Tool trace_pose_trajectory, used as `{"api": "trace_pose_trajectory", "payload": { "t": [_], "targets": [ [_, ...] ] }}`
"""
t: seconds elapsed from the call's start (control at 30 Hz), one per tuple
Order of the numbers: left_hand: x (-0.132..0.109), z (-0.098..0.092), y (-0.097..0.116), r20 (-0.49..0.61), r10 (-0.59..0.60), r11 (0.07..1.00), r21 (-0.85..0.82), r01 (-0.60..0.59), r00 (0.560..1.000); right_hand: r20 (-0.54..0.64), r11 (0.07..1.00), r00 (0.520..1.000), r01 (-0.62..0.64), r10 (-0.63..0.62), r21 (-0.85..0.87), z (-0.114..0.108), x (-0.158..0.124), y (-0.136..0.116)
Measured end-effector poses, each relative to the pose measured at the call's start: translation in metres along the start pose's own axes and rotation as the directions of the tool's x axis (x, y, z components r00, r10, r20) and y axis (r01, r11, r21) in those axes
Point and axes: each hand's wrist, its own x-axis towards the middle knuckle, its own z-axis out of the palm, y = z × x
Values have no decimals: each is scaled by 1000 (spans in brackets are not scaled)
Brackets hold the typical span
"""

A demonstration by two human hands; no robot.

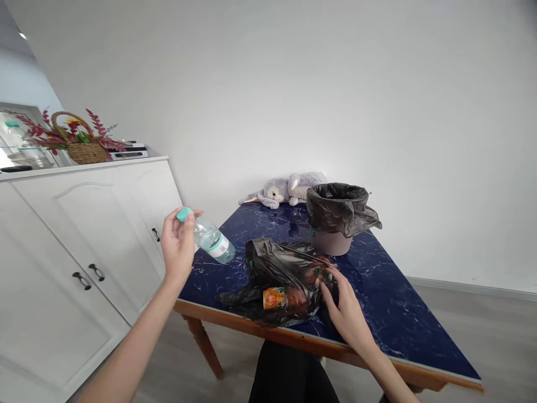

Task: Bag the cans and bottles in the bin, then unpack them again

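Observation:
My left hand [179,243] is closed around the neck of a clear plastic water bottle [213,242], just under its teal cap. The bottle is tilted, its base pointing down to the right above the table's left side. A crumpled black plastic bag [281,263] lies near the table's front edge. Out of its mouth shows an orange drink can [273,298], lying on its side; more reddish-orange shapes are visible through the thin plastic. My right hand [346,308] rests against the bag's right side, fingers stretched out and apart.
On the blue marbled table [403,313] stands a bin [331,243] lined with a black bag [344,210]. Behind it lies a grey plush toy [279,190] by the wall. To the left, a white cabinet [100,224] bears a flower basket [87,152].

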Motion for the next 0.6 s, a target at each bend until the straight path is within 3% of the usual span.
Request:
{"api": "trace_pose_trajectory", "payload": {
  "t": [0.13,0.23,0.33,0.47,0.6],
  "targets": [
    [23,-9,-60,16,-63,997,53,62,998,-56,987,987,-151,154,51,3,3,15],
    [28,-3,-109,26,-121,990,70,119,992,-82,968,966,-239,245,73,5,4,24],
    [25,6,-143,41,-174,980,103,169,984,-72,951,949,-300,306,78,5,4,30],
    [22,10,-160,85,-245,958,171,228,966,-69,951,950,-300,306,75,5,3,34],
    [18,0,-146,99,-259,937,268,225,961,-97,964,962,-249,257,89,7,1,36]
  ]
}}
